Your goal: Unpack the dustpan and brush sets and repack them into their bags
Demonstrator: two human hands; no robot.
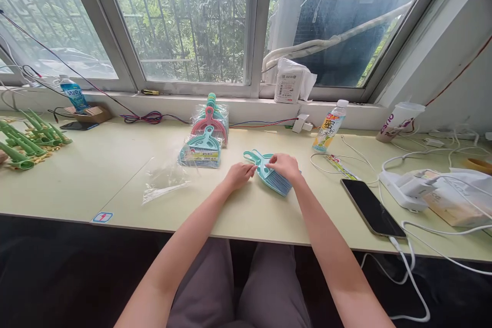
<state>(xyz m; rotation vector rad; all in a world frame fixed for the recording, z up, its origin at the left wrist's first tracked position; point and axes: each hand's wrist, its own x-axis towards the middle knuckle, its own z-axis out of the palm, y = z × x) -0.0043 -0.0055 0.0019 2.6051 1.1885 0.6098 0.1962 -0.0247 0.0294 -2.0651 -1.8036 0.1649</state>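
Observation:
A teal mini dustpan (249, 155) lies on the table in front of me, with a matching hand brush (279, 184) nested on it, its bluish bristles pointing to the lower right. My left hand (240, 175) has its fingers closed at the left edge of the dustpan. From the right, my right hand (285, 165) pinches the brush near the base of its handle; the fingertips partly cover that spot. To the left, a clear plastic bag (165, 182) lies crumpled. Behind it sits a bagged teal dustpan-and-brush set (200, 148) with a label.
More bagged sets, including a pink one (209, 120), stand in a row toward the window. On the right are a drink bottle (330, 125), a label strip (342, 166), a phone (372, 207), a power strip (403, 189), cables and a cup (400, 120). Green plastic parts (28, 143) lie far left.

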